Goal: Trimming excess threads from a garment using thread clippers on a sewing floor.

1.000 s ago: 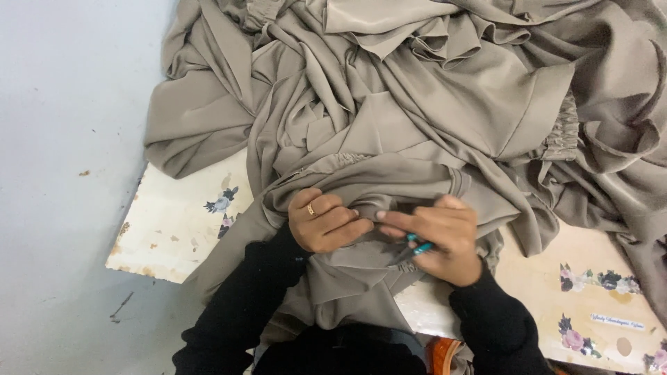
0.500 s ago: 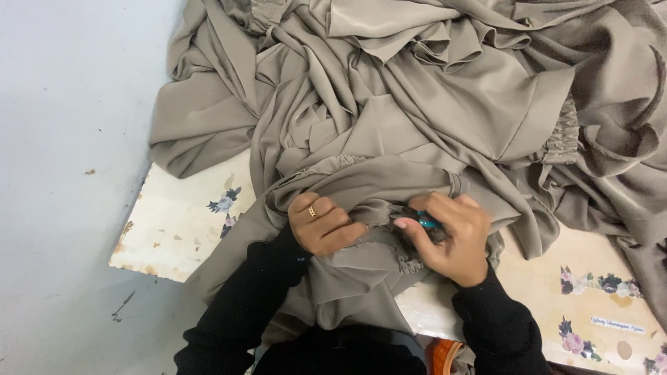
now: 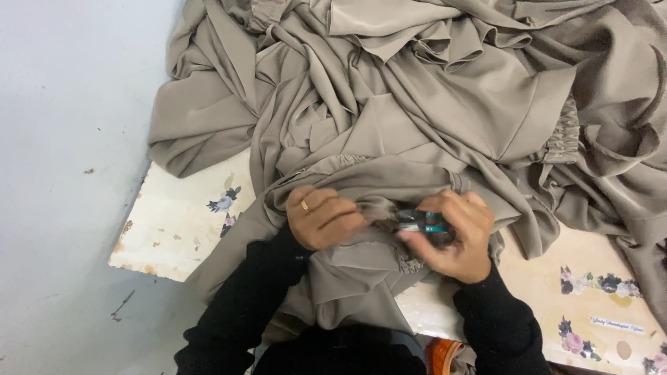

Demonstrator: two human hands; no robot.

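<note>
Two hands, left hand (image 3: 325, 219) pinching taupe fabric (image 3: 417, 125), right hand (image 3: 451, 236) holding snips (image 3: 425, 221)

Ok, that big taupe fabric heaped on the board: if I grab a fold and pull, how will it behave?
The taupe fabric is probably floppy: it lies in soft folds and hangs over the floral board. Its sheen suggests it may slip. The left hand and right hand both grip it, so pulling would likely drag the heap.
</note>
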